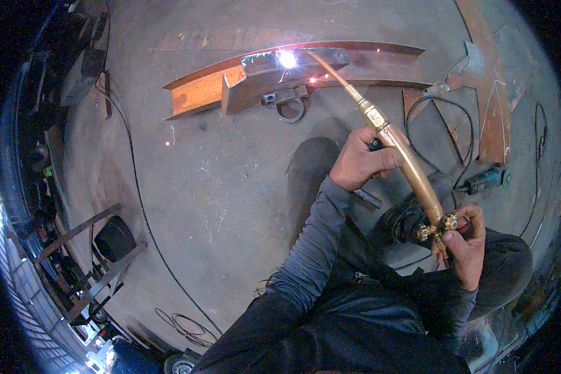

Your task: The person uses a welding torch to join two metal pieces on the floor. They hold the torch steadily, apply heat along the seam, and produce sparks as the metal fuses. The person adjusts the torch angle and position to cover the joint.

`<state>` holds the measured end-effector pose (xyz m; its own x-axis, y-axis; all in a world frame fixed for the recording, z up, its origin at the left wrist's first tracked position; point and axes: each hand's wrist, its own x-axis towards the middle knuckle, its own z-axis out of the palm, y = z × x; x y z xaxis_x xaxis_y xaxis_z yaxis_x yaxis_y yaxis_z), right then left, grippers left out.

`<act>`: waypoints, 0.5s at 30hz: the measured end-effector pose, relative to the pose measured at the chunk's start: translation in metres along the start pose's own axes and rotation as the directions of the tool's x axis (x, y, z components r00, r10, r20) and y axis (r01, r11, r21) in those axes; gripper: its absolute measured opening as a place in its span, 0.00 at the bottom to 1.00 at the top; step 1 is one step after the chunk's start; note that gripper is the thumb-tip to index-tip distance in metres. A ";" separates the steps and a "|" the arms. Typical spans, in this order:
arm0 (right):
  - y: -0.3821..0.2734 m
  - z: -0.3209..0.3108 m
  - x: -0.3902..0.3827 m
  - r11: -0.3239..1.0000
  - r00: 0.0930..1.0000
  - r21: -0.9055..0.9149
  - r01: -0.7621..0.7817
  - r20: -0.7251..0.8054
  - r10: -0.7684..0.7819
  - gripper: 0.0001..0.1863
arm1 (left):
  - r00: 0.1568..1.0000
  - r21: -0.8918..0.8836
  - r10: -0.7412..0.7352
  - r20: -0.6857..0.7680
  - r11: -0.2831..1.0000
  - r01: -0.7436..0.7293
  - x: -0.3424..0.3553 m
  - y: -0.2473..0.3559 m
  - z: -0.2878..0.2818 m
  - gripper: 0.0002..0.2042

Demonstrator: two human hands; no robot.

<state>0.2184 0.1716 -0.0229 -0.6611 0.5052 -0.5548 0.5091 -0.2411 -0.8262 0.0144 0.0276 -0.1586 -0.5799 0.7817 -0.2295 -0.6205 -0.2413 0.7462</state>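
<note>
My left hand [364, 159] is wrapped round the ribbed brass body of a gas torch [414, 171]. At the torch's rear end, my right hand [469, 246] has its thumb and fingers closed on a brass valve knob [450, 222]. The thin copper tip slants up and left to a rusty steel beam [199, 96] on the floor. A blinding white-blue glow [287, 59] sits on a dark steel piece against the beam, left of the tip. Small orange sparks show beside it. Below the glow lies a metal piece with a round ring [291, 111].
An angle grinder [485, 181] with its black cord lies right of my knees. Rusty steel plates [492, 112] are at the far right. A black cable [140, 199] runs along the left floor, near a metal frame [93, 249]. Coiled wire [184, 327] lies at lower left.
</note>
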 end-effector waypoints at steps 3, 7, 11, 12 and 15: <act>0.001 0.000 0.000 1.000 1.000 -0.002 0.007 0.000 -0.007 0.19 | 1.000 -0.012 0.000 0.012 1.000 0.000 0.000 -0.002 -0.002 0.19; 0.001 -0.003 0.001 1.000 1.000 -0.002 0.007 0.025 -0.007 0.19 | 1.000 -0.015 -0.001 0.019 1.000 0.001 0.001 -0.003 -0.002 0.19; -0.001 0.000 0.001 1.000 1.000 0.004 0.005 0.013 -0.005 0.20 | 1.000 -0.023 0.013 0.022 1.000 -0.013 0.000 -0.003 -0.002 0.18; -0.001 0.001 0.000 1.000 1.000 0.004 0.001 -0.002 -0.001 0.21 | 1.000 -0.018 0.011 0.022 1.000 -0.011 0.000 -0.003 -0.002 0.18; 0.001 -0.002 0.001 1.000 1.000 0.000 0.000 0.003 0.000 0.21 | 1.000 -0.004 0.016 0.026 1.000 -0.016 0.001 -0.003 -0.002 0.17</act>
<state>0.2190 0.1733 -0.0236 -0.6628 0.5029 -0.5548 0.5090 -0.2407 -0.8264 0.0149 0.0274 -0.1628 -0.5759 0.7923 -0.2016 -0.6133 -0.2556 0.7473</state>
